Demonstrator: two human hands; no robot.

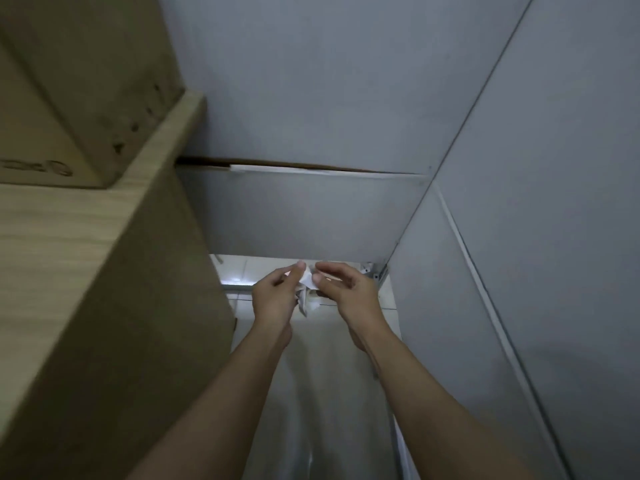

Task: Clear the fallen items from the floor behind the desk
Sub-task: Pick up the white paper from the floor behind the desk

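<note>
Both my arms reach down into the narrow gap beside the wooden desk. Between my two hands hangs a crumpled piece of white paper. My left hand pinches its upper left edge with thumb and forefinger. On the other side, my right hand pinches the top of the paper with its fingertips. The paper is lifted above the pale tiled floor, and its lower part dangles between my wrists. Whatever lies on the floor under my hands is hidden.
A cardboard box stands on the desk at the upper left. Grey partition panels close the gap ahead and on the right. A metal rail crosses the floor, and a metal bracket sits in the far right corner.
</note>
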